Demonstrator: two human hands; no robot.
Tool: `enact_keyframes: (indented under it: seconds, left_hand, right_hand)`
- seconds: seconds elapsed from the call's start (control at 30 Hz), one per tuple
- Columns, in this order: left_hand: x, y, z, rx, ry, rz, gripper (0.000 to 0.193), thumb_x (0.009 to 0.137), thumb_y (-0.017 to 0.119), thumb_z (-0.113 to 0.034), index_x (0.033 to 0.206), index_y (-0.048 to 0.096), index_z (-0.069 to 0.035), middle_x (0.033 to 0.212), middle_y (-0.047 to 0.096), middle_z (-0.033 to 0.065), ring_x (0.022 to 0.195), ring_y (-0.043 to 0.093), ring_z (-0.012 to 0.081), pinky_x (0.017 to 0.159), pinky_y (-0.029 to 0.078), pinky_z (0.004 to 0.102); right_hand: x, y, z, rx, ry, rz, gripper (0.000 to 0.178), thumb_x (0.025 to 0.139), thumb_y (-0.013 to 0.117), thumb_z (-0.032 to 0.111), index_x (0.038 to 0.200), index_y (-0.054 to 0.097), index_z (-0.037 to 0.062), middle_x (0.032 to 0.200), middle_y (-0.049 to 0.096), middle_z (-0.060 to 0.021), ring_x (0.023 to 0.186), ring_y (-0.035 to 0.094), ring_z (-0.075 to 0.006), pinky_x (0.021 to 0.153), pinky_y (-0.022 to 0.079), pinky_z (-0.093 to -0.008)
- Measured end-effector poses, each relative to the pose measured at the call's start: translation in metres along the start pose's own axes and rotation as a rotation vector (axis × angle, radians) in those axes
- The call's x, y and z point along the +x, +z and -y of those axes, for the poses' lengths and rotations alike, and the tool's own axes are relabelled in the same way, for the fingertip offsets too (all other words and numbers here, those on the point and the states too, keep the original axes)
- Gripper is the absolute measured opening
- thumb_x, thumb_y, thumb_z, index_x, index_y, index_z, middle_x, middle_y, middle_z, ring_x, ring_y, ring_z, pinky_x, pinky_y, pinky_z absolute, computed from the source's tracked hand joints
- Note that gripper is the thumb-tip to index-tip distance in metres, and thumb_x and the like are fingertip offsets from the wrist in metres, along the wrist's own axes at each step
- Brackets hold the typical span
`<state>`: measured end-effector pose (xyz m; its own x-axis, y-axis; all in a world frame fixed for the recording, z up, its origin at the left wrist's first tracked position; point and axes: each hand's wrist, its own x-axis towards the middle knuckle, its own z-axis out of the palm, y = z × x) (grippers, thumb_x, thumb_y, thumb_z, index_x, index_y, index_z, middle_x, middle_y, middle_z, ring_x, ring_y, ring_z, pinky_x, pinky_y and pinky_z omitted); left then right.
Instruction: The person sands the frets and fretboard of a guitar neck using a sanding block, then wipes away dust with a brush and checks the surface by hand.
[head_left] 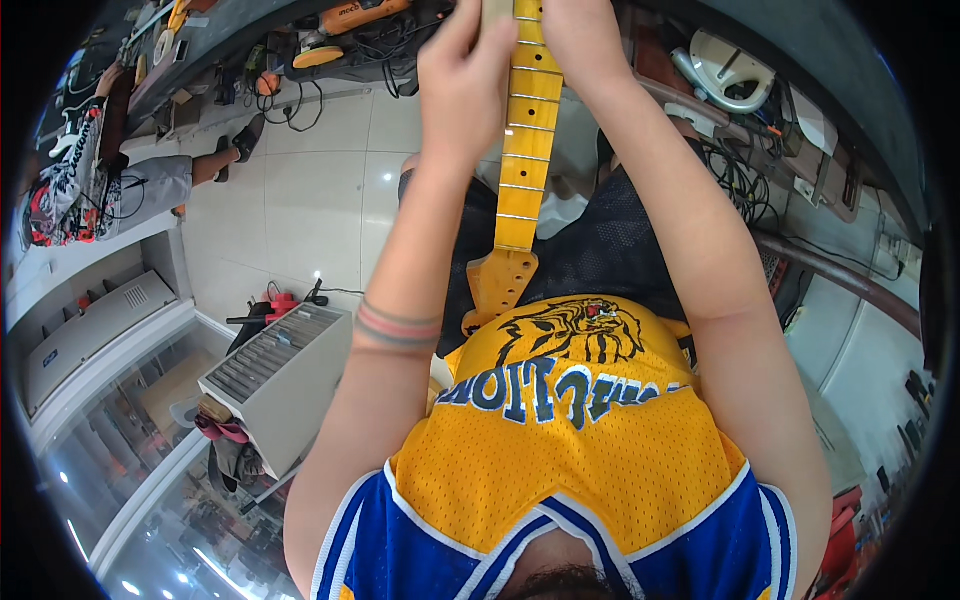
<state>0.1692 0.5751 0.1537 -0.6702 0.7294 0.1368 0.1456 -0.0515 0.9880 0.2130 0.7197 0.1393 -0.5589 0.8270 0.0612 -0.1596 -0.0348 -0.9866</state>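
Note:
A guitar neck point(524, 160) with a glossy yellow fretboard, metal frets and dark dot inlays runs lengthwise away from me. Its headstock point(502, 280), with several tuner holes, points toward my body by my lap. At the top edge, my left hand point(462, 95) is closed around a pale, flat-sided piece point(497, 14) beside the fretboard's left edge; its fingertips are partly cut off. Along the opposite edge of the neck lies my right hand point(585, 45). The picture's top edge hides its fingers, so its grip does not show.
An orange power sander point(362, 14) and cables lie at the far left. To the right are a cream-coloured power tool point(728, 72) and coiled black cables point(745, 180). A white cabinet point(295, 400) stands at my left. Another person point(85, 190) is at the far left.

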Motion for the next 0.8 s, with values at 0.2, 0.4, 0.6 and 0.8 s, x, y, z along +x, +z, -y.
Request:
enact_keyframes:
  seconds: [0.2,0.4,0.6,0.8]
  left_hand:
    - [-0.133,-0.008,0.022,-0.052,-0.032,-0.069,0.064,0.11,0.06,-0.009,0.168,0.038,0.009,0.156,0.062,0.0197,0.138,0.061,0.0185,0.118,0.046,0.0326]
    - [0.024,0.012,-0.009,-0.19,0.088,-0.075,0.058,0.111,0.061,-0.011,0.163,0.046,0.011,0.151,0.065,0.0177,0.128,0.063,0.0183,0.109,0.05,0.0299]
    - [-0.063,0.006,0.005,-0.041,0.003,-0.071,0.063,0.11,0.064,-0.015,0.165,0.044,0.009,0.154,0.064,0.0137,0.134,0.06,0.0162,0.115,0.045,0.0296]
    - [-0.089,-0.003,0.009,-0.019,-0.068,-0.061,0.065,0.111,0.06,-0.008,0.168,0.035,0.01,0.159,0.059,0.0192,0.141,0.059,0.0178,0.118,0.046,0.032]
  right_hand:
    - [-0.004,-0.006,0.004,-0.055,0.016,0.044,0.041,0.115,0.061,0.038,0.114,0.066,-0.0032,0.095,0.071,-0.0083,0.085,0.065,-0.0191,0.08,0.053,-0.0382]
    - [-0.003,0.005,-0.007,-0.025,-0.097,0.037,0.042,0.115,0.061,0.038,0.118,0.067,-0.004,0.101,0.074,-0.0125,0.092,0.07,-0.0222,0.086,0.056,-0.0393]
    - [0.001,-0.006,-0.002,-0.022,-0.008,0.043,0.039,0.115,0.061,0.036,0.114,0.067,-0.0019,0.092,0.069,-0.007,0.082,0.064,-0.0173,0.077,0.053,-0.0365]
    - [-0.002,-0.002,-0.002,-0.013,-0.024,0.05,0.039,0.115,0.06,0.036,0.114,0.067,-0.0024,0.09,0.068,-0.0061,0.08,0.062,-0.0168,0.075,0.052,-0.036]
